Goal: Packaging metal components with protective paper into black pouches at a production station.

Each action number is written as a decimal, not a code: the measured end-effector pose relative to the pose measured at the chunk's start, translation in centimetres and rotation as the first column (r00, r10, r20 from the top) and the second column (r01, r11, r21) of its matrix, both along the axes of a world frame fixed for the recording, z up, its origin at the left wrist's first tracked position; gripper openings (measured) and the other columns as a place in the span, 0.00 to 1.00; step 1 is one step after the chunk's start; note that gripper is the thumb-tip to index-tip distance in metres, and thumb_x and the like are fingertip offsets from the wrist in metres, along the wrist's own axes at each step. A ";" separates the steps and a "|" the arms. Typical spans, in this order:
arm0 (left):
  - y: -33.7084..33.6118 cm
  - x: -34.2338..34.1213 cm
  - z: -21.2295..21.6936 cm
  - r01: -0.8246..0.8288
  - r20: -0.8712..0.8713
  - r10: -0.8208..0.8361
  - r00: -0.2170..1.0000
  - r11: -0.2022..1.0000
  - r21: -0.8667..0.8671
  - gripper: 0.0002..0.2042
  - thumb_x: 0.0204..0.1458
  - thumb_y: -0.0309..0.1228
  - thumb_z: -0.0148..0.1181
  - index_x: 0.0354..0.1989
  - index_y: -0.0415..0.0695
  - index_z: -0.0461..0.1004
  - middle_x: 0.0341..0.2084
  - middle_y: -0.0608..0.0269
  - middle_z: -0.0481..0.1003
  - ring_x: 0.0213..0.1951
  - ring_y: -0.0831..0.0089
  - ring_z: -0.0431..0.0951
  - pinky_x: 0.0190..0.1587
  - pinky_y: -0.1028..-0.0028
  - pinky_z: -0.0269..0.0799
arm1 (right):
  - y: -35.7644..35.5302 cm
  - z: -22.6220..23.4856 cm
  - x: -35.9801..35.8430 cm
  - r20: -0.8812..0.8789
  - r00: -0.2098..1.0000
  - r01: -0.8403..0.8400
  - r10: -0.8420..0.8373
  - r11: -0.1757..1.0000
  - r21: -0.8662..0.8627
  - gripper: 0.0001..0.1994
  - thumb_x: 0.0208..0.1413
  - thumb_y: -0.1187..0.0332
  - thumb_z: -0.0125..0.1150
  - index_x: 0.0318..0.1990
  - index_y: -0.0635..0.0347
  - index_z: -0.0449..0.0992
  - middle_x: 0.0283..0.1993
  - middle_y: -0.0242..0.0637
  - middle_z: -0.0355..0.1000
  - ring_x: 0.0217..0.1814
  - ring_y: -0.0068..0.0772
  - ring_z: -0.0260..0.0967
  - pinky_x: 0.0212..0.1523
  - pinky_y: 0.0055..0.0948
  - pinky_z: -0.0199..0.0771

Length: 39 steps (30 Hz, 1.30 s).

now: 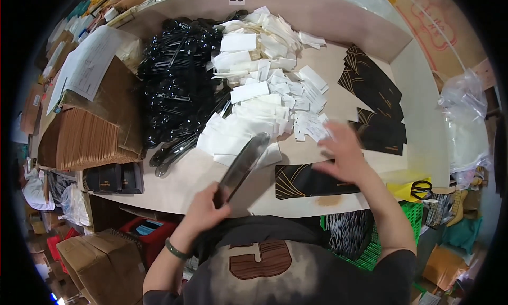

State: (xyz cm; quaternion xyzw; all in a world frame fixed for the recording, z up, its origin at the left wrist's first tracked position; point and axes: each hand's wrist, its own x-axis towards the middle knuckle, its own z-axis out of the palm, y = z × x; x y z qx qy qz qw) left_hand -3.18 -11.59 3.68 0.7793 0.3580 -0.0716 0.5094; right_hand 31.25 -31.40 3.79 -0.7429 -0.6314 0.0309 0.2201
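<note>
My left hand [205, 208] is closed round the lower end of a glossy black plastic spoon [241, 164], held at a slant above the table. Its rounded end points up and right, over a heap of white paper packets [254, 117]. My right hand [341, 154], slightly blurred by motion, has its fingers apart and nothing visible in them. It hovers beside small white sachets [311, 126] and over a black paper sleeve with gold lines [296, 182], whose right part it and the forearm partly cover. A large pile of wrapped black spoons [177, 77] lies left of the white packets.
At the left stands an open carton packed with brown paper pieces [87, 135]. More black sleeves [370, 85] lie at the right. Black-handled scissors [422, 189] sit at the table's right front corner. A low wall [365, 21] edges the table; a green basket [373, 252] is below.
</note>
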 end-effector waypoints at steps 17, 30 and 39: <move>-1.7 -1.5 -1.7 0.063 0.038 -0.101 0.994 0.827 0.559 0.32 0.38 0.28 0.73 0.56 0.43 0.69 0.37 0.53 0.74 0.40 0.51 0.78 0.41 0.61 0.75 | 3.5 -4.3 -14.3 -0.158 0.959 0.180 -0.236 0.936 -0.303 0.15 0.56 0.56 0.62 0.29 0.59 0.75 0.24 0.44 0.76 0.29 0.52 0.76 0.31 0.47 0.75; 1.2 -0.8 -0.3 0.163 0.198 -0.400 0.895 0.706 0.689 0.34 0.40 0.35 0.76 0.58 0.44 0.71 0.45 0.52 0.75 0.47 0.51 0.76 0.49 0.60 0.73 | 3.9 -3.7 -2.0 0.227 0.761 0.636 -0.608 0.768 -0.076 0.11 0.52 0.70 0.57 0.42 0.61 0.78 0.40 0.47 0.76 0.41 0.49 0.76 0.41 0.45 0.77; 6.0 -6.1 -1.4 -0.196 0.216 0.040 0.976 0.604 0.772 0.17 0.46 0.23 0.67 0.47 0.42 0.77 0.45 0.52 0.76 0.47 0.50 0.76 0.49 0.61 0.74 | 4.2 -3.5 -4.8 -0.255 0.857 0.504 -0.447 0.830 0.239 0.07 0.55 0.69 0.63 0.39 0.59 0.80 0.38 0.45 0.77 0.43 0.47 0.75 0.45 0.41 0.76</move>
